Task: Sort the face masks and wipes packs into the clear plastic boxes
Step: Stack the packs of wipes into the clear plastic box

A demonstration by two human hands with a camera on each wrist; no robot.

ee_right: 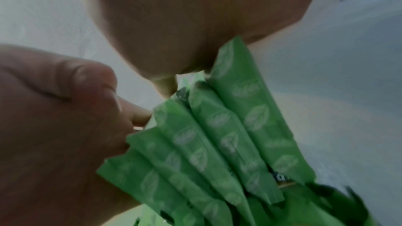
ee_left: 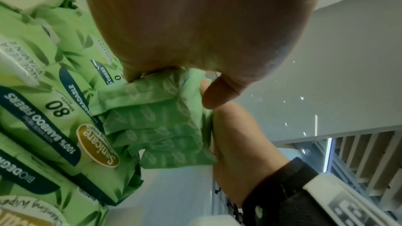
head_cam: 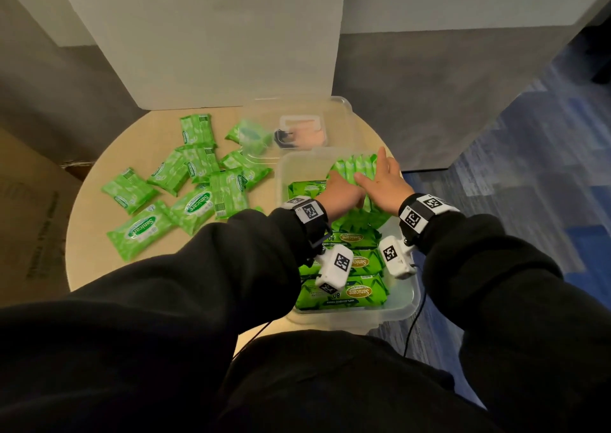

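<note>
A clear plastic box (head_cam: 281, 168) stands on the right of the round table. Large green Sanicare wipes packs (head_cam: 350, 292) lie flat in it. At its far end, several small green wipes packs (head_cam: 355, 165) stand on edge in a row. Both hands are on that row. My left hand (head_cam: 344, 184) grips the row's left side, thumb and curled fingers round the small packs (ee_left: 156, 126). My right hand (head_cam: 380, 174) lies against the right side with fingers straight, palm (ee_right: 195, 23) pressing on the small packs (ee_right: 217, 143). Several loose wipes packs (head_cam: 195, 201) lie on the table's left.
A second clear box (head_cam: 344, 105) stands behind the first, with a small clear case (head_cam: 302, 131) holding something peach-coloured and a dark item beside it. White panels rise behind the table. A cardboard box stands at the left, and blue carpet lies to the right.
</note>
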